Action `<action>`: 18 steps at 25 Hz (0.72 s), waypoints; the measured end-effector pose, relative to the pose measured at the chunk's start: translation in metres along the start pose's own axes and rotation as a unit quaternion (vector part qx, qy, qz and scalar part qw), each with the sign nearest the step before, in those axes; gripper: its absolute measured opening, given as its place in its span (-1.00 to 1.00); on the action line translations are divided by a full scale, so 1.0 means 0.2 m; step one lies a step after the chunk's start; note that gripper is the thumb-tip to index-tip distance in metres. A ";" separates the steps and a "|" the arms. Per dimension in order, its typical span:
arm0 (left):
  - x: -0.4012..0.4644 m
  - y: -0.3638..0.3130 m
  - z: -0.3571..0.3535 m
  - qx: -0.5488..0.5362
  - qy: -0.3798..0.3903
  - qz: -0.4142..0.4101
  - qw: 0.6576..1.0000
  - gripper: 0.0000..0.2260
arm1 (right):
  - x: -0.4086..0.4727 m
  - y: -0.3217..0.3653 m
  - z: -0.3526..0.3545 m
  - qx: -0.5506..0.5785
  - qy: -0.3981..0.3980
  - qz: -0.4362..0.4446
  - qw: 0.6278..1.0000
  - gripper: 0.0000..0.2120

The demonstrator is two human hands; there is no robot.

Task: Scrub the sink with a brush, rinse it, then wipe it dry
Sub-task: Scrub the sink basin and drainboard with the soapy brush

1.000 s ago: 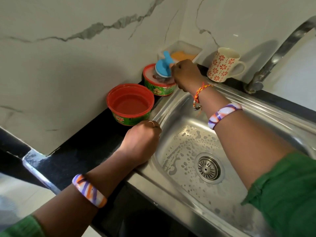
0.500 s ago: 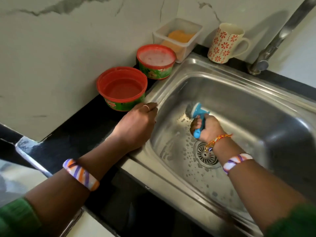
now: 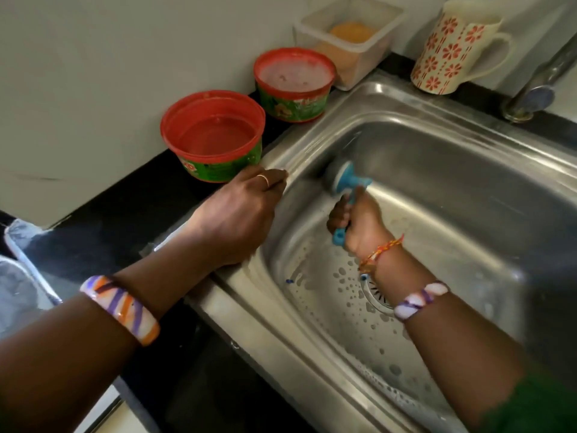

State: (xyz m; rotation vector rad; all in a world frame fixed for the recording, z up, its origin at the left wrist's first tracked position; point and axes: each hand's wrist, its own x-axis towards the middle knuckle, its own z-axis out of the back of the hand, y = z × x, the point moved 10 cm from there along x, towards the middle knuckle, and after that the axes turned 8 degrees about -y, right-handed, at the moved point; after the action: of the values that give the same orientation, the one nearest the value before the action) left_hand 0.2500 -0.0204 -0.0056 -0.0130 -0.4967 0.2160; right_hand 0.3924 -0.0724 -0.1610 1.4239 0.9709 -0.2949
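1. The brush (image 3: 345, 179), blue with a round head, is inside the sink (image 3: 452, 189), its head against the left inner wall near the far left corner; the head is blurred.
2. The right hand (image 3: 359, 228) is curled tightly round the brush handle, whose blue end sticks out below the fist.
3. Soap suds and droplets lie over the sink floor around the drain strainer (image 3: 376, 295), which the right wrist partly covers.
4. The left hand (image 3: 237, 218) rests on the sink's left rim, fingers bent over the edge and holding nothing; a ring shows on one finger.
5. Both wrists wear striped bangles; the right also has an orange thread.
6. On the black desk (image 3: 103, 220) left of the sink stand two red tubs: the nearer tub (image 3: 214, 135) is open and just beside the left fingers, the farther tub (image 3: 295, 84) holds foamy white paste.
7. Behind them sit a clear box (image 3: 351, 39) with something orange inside, and a flowered mug (image 3: 452, 48) next to the tap (image 3: 534, 92).
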 end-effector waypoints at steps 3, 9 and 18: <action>0.01 0.00 0.00 -0.006 -0.007 0.002 1.000 -0.67 | 0.22 0.03 0.12 0.010 -0.035 0.074 0.997 -0.56; 0.00 0.03 0.00 -0.010 -0.001 0.032 0.999 -0.65 | 0.03 0.03 -0.02 0.091 -0.002 -0.010 0.996 -0.58; 0.01 0.02 -0.01 -0.004 -0.010 0.001 1.000 -0.61 | 0.05 0.05 0.02 0.030 0.019 0.037 0.999 -0.62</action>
State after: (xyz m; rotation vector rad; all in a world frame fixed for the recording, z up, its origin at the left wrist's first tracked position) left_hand 0.2511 -0.0168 -0.0070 -0.0186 -0.5173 0.2158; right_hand 0.4069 -0.0708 -0.1610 1.5208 0.9440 -0.2446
